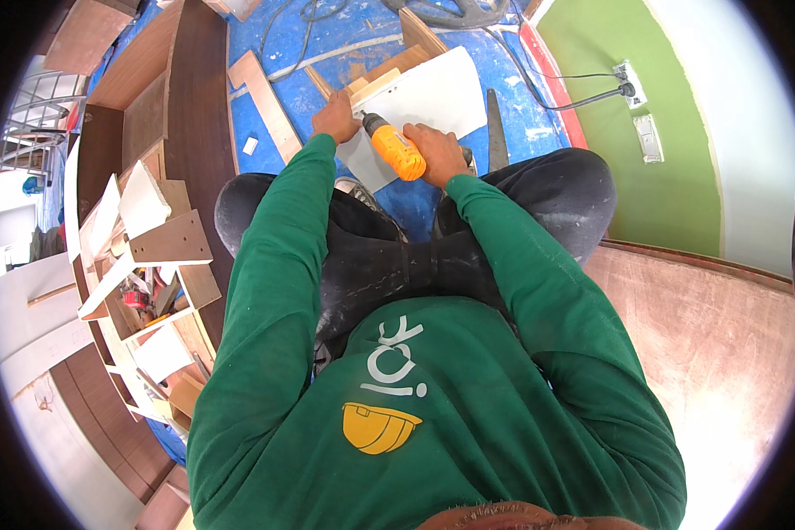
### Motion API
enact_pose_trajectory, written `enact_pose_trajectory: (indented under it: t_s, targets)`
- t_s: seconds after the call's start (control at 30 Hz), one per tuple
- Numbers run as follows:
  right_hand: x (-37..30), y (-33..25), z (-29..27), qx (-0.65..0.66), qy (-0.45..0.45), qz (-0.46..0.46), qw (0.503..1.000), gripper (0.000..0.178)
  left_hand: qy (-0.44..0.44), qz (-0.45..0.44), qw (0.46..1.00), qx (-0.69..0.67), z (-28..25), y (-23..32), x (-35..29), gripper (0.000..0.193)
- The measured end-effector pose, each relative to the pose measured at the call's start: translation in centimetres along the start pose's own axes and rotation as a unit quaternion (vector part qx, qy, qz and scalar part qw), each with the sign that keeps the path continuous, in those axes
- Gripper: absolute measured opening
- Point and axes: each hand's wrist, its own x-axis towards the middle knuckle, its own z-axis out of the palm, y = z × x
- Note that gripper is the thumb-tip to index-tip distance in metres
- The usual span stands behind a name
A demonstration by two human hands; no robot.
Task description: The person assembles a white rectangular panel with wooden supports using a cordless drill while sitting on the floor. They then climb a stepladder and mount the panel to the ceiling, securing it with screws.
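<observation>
An orange and black cordless drill (pixel 396 152) lies across the white board (pixel 446 93) in front of my crossed legs. My right hand (pixel 437 155) is wrapped round its handle from the right. The drill's nose points up and left, close to the fingers of my left hand (pixel 336 117). My left hand is closed at the left edge of the white board, against the pale wood strips (pixel 375 87) there. Whether it also pinches a screw is too small to tell. The drill's tip is partly lost beside those fingers.
A handsaw blade (pixel 496 132) lies right of the board. An L-shaped plywood piece (pixel 267 106) is on the blue floor sheet (pixel 278 40). At left stand a long brown cabinet (pixel 194 97) and a shelf unit of offcuts and tools (pixel 150 300). Cables run to a wall socket (pixel 627 88).
</observation>
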Motion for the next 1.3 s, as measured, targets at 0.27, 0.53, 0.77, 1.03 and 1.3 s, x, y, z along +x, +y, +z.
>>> enact_pose_trajectory:
  t_s: [0.27, 0.53, 0.77, 1.03, 1.3]
  targets:
    - [0.3, 0.1, 0.1, -0.011, 0.000, -0.007, 1.000, 0.030, 0.001, -0.006, 1.000, -0.007, 0.1, 0.0, 0.0, 0.070]
    - [0.7, 0.3, -0.3, -0.043, -0.011, -0.021, 0.999, 0.029, 0.002, -0.010, 1.000, -0.009, 0.0, 0.2, -0.1, 0.069]
    - [1.1, 0.9, 0.2, -0.080, 0.008, -0.045, 0.996, 0.027, -0.005, -0.012, 1.000, -0.006, -0.1, 0.3, -0.2, 0.067]
    - [1.5, 0.6, -0.3, -0.155, 0.024, -0.096, 0.983, 0.022, 0.020, 0.007, 1.000, -0.011, 0.2, -0.5, -0.4, 0.069]
    - [-1.5, -2.8, -6.0, -0.081, 0.138, -0.071, 0.985, 0.033, -0.005, -0.028, 0.998, -0.060, 0.7, -0.9, 1.2, 0.073]
